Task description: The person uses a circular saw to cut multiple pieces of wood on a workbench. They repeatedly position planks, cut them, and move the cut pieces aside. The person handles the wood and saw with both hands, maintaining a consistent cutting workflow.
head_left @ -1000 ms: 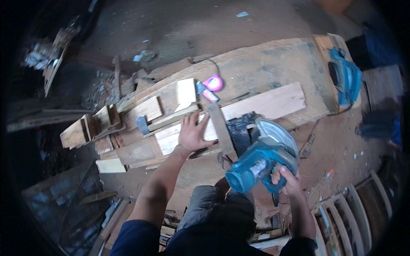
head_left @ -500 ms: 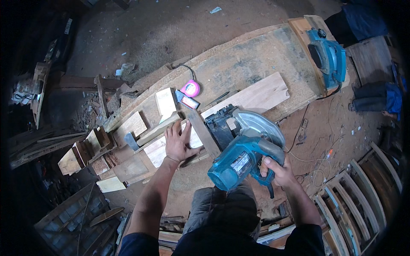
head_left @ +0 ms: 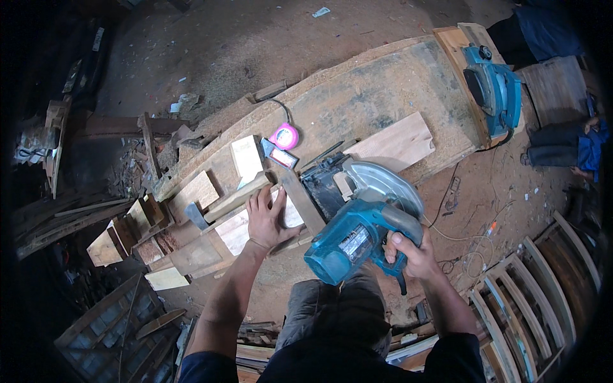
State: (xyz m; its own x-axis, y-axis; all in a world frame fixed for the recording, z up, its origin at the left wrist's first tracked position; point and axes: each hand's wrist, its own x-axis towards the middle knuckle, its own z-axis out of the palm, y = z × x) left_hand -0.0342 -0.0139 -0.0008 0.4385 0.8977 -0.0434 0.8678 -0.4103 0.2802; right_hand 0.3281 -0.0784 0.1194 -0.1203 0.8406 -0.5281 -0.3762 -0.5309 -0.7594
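Note:
My left hand point(head_left: 268, 223) lies with fingers spread over a pale board point(head_left: 236, 228) on the workbench point(head_left: 377, 76), fingertips near a wooden batten point(head_left: 233, 201) with a grey metal head point(head_left: 195, 214). My right hand point(head_left: 408, 255) grips the rear handle of a teal circular saw point(head_left: 348, 246). Its black base point(head_left: 322, 188) is beside a crosswise wooden strip point(head_left: 300, 201) on the pale wood; the blade is hidden by the guard. A longer plank point(head_left: 396, 137) extends right of the saw. A pink tape measure point(head_left: 285, 136) and a small grey-blue item point(head_left: 279, 154) lie beyond my left hand.
A teal electric planer point(head_left: 495, 92) sits at the bench's right end. A co-worker's legs and blue clothing point(head_left: 562, 143) are at far right. Wooden blocks point(head_left: 121, 236) crowd the left end. Cords point(head_left: 472, 242) run on the dirt floor. Curved timber pieces point(head_left: 530, 300) lie lower right; scrap wood lower left.
The whole view has shifted, with the bench appearing farther left. The saw covers a little more of the longer plank. My left hand stays spread on the board; my right still grips the saw.

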